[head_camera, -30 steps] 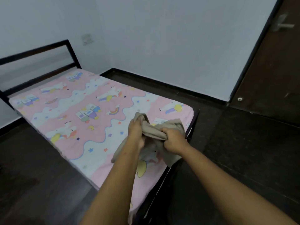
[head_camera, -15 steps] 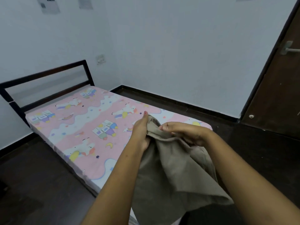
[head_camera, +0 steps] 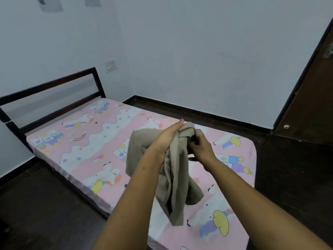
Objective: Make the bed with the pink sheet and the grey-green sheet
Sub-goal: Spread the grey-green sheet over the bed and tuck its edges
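"Two hands on the grey-green sheet (head_camera: pixel 173 177), is that right?"

"Yes. The left hand (head_camera: pixel 166 141) clasps the bunched top of it, fingers pressed into the cloth with one fingertip showing above. The right hand (head_camera: pixel 201 147), just beside it, has its fingers curled into the same bunch, pinching it."

"And where is that sheet?"

"Mid-frame, held up over the bed. It hangs from both hands in loose folds. I cannot tell whether its lower end touches the pink sheet (head_camera: pixel 86 150)."

"Is the pink one spread?"

"It covers the mattress, cartoon print upward, from the dark headboard (head_camera: pixel 54 87) at the left to the lower right of the frame."

"Anything else?"

"A wall switch (head_camera: pixel 110 65) above the headboard, papers (head_camera: pixel 52 4) at the upper left, a dark door (head_camera: pixel 315 105) at the right edge, and dark floor (head_camera: pixel 36 204) at the lower left."
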Tool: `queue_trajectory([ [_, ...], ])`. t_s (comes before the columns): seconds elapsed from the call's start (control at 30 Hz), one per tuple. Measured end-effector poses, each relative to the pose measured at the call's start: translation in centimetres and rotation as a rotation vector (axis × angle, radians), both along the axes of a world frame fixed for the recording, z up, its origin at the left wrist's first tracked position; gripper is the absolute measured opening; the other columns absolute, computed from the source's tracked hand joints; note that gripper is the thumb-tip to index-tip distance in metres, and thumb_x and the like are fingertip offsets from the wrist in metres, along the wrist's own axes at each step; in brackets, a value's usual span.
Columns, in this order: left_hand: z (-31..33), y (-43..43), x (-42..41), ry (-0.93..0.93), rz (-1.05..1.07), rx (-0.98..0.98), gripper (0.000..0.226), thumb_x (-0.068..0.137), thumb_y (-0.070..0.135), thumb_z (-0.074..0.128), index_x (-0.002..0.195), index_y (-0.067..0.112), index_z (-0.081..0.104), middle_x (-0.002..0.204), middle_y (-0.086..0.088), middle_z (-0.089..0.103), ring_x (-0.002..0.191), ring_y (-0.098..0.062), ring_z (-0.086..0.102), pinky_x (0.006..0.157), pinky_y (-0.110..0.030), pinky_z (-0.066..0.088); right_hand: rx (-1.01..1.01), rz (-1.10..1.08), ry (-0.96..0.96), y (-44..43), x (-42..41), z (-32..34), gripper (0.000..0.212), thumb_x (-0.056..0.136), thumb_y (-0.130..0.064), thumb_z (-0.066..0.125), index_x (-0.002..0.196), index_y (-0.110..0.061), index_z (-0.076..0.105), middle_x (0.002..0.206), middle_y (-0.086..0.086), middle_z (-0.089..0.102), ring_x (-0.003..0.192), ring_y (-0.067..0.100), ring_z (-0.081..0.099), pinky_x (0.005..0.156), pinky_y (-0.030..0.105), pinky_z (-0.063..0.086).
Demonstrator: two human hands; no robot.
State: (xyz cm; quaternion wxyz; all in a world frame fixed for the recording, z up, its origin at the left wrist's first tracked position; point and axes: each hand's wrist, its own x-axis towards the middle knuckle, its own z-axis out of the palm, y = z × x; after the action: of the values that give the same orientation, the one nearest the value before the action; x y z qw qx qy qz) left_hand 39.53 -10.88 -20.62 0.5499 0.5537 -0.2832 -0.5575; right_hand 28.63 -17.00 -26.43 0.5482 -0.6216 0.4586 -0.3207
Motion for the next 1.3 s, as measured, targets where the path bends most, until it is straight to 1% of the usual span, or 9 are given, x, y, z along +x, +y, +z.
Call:
queue_trajectory([
  [0.17,0.4,-0.8,2.8,-0.092,-0.222,-0.068,0.026,0.094,0.029,0.052,0.086,0.014,0.071,0.078,-0.006,0.072,0.068,-0.016,0.067,0.071,-0.026,0.053,-0.116,-0.256,-0.094,-2.1,1.5,1.2,0.026,0.088,-0.002,0.039,0.081,-0.019,0.058,0.081,0.001,0.061,0.072,0.019,0.057,0.058,0.028,0.052],
  [0.33,-2.2,-1.2,5.0,-0.415,-0.213,0.034,0.019,0.096,0.031,0.051,0.090,0.021,0.066,0.088,0.000,0.068,0.085,-0.016,0.061,0.080,-0.028,0.046,-0.446,-0.300,-0.044,-3.4,2.2,2.8,0.020,0.091,-0.001,0.040,0.089,-0.008,0.059,0.084,0.000,0.059,0.075,0.012,0.050,0.066,0.021,0.037],
  [0.57,-2.3,-3.2,6.0,-0.283,0.062,0.002,0.049,0.095,0.055,0.040,0.071,0.018,0.060,0.075,0.005,0.064,0.071,-0.013,0.057,0.059,-0.026,0.041,-0.534,-0.049,-0.170,-3.3,0.5,4.8,0.017,0.081,-0.013,0.044,0.069,-0.020,0.053,0.069,-0.008,0.053,0.067,-0.001,0.047,0.067,0.014,0.035],
  [0.73,-0.5,-4.1,1.0,-0.125,-0.309,0.118,0.075,0.075,0.079,0.038,0.078,0.012,0.072,0.081,-0.008,0.069,0.075,-0.020,0.065,0.070,-0.031,0.047,-0.565,0.079,-0.184,-2.3,-0.4,4.7,0.027,0.077,-0.013,0.039,0.050,-0.018,0.038,0.053,-0.003,0.041,0.062,0.008,0.038,0.065,0.024,0.033],
  [0.9,0.2,-5.1,-4.8,-0.236,-0.232,-0.007,0.068,0.076,0.065,0.049,0.115,0.011,0.061,0.110,-0.010,0.068,0.105,-0.020,0.064,0.099,-0.036,0.047,-0.284,-0.035,-0.331,-5.5,-3.0,5.0,0.022,0.072,-0.020,0.044,0.052,-0.016,0.053,0.062,0.011,0.060,0.070,0.032,0.058,0.072,0.042,0.048],
  [0.97,0.3,-6.0,-6.4,-0.286,-0.168,-0.073,0.056,0.090,0.060,0.039,0.112,0.014,0.061,0.108,-0.007,0.069,0.105,-0.020,0.064,0.099,-0.036,0.048,-0.229,-0.031,-0.350,-6.0,-4.1,5.5,0.023,0.076,-0.018,0.044,0.059,-0.015,0.060,0.074,0.010,0.068,0.079,0.026,0.064,0.080,0.039,0.051],
  [1.1,0.7,-7.3,-8.2,0.074,-0.057,-0.043,0.069,0.086,0.071,0.034,0.100,0.012,0.067,0.094,-0.010,0.071,0.092,-0.022,0.068,0.090,-0.037,0.052,-0.243,-0.036,-0.307,-6.7,-5.4,5.9,0.028,0.086,-0.014,0.043,0.066,-0.019,0.062,0.075,-0.005,0.064,0.076,0.012,0.056,0.075,0.031,0.045],
  [1.23,1.0,-8.2,-8.6,0.109,0.095,-0.070,0.036,0.098,0.039,0.047,0.093,0.009,0.066,0.090,-0.010,0.069,0.082,-0.022,0.067,0.077,-0.031,0.055,-0.281,-0.023,-0.255,-7.7,-6.5,6.2,0.030,0.091,-0.014,0.040,0.069,-0.023,0.058,0.086,0.001,0.058,0.082,0.012,0.053,0.079,0.029,0.042],
  [1.3,1.3,-8.9,-8.8,0.172,0.176,-0.101,0.038,0.097,0.038,0.049,0.090,0.006,0.069,0.086,-0.012,0.071,0.081,-0.024,0.068,0.078,-0.034,0.055,-0.307,-0.047,-0.204,-8.2,-7.1,6.3,0.034,0.095,-0.013,0.039,0.070,-0.028,0.056,0.091,-0.001,0.050,0.085,0.009,0.049,0.077,0.022,0.038],
])
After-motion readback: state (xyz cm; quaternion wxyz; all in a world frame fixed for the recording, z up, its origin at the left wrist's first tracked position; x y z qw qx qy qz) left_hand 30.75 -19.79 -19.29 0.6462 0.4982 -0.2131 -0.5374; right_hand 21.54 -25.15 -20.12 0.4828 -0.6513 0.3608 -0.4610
